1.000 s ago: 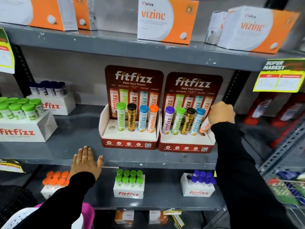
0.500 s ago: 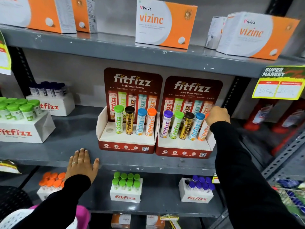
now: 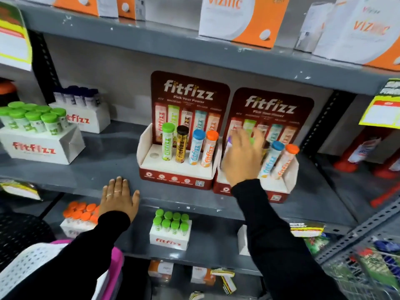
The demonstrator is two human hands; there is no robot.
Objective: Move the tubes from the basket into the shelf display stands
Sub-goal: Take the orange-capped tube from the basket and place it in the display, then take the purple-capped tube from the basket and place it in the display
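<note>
Two maroon Fitfizz display stands sit side by side on the middle shelf. The left stand holds several tubes, green to orange, with its leftmost hole empty. The right stand shows a blue-capped tube and an orange-capped tube; its other tubes are hidden behind my right hand. That hand is blurred, fingers spread, holding nothing, in front of the stand's left side. My left hand lies flat and open on the shelf's front edge. A white and pink basket shows at bottom left.
White Fitfizz boxes of green-capped tubes and dark-capped tubes stand at shelf left. The lower shelf carries orange-capped and green-capped packs. Vizinc boxes line the upper shelf. A wire cart is at bottom right.
My right hand has let go of the orange-capped tube, now standing in the right stand's last slot, and has swung left across that stand. The left hand stays on the shelf edge.
</note>
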